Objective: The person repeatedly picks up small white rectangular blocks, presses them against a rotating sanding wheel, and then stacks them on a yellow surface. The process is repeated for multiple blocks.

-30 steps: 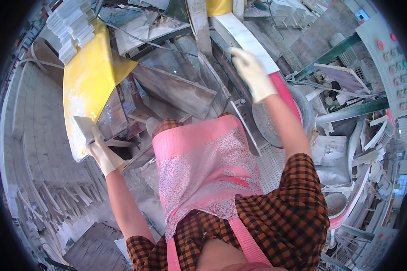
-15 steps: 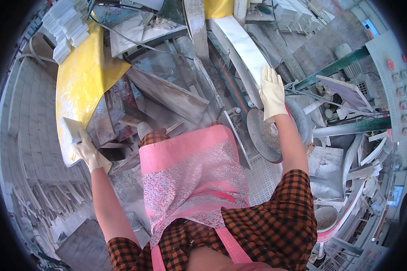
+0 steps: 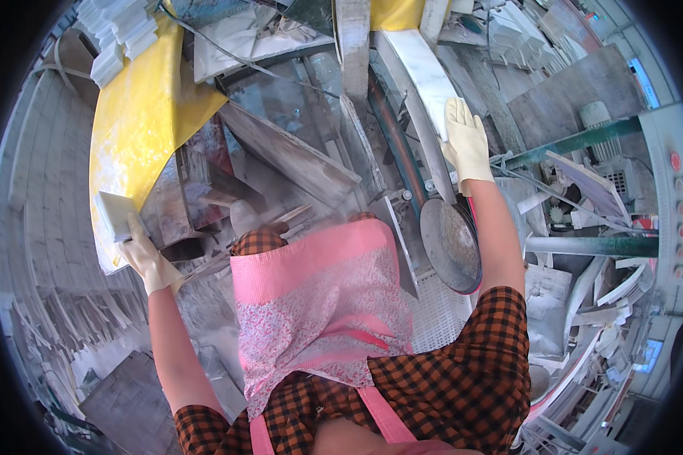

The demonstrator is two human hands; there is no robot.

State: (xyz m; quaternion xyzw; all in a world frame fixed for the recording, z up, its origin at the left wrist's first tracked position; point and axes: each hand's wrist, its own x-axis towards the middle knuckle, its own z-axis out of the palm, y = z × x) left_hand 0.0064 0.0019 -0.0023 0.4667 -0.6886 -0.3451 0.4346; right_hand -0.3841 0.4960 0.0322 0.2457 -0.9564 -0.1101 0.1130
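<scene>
My left hand [image 3: 148, 262], in a cream rubber glove, grips the lower edge of a small white tile [image 3: 115, 215]. The tile is held at the front end of a wet yellow sheet [image 3: 133, 125]; whether it touches the sheet I cannot tell. Stretched out to the far right, my right hand [image 3: 467, 145] wears a matching glove. Its fingers lie extended over the near end of a long white marble strip [image 3: 420, 70], palm down. Nothing shows gripped in that hand.
A round grey pan-like disc [image 3: 450, 246] sits below my right forearm. Stacked white tiles [image 3: 118, 30] stand at the far left. Worn boards [image 3: 288, 155] lean between the hands. At the right are a green bar [image 3: 592, 246] and a grey panel with red buttons [image 3: 675, 197].
The view has shifted slightly, so the right-hand side sits farther right in the picture. Both hands keep their places on the tile and the marble strip. The round disc now appears narrower.
</scene>
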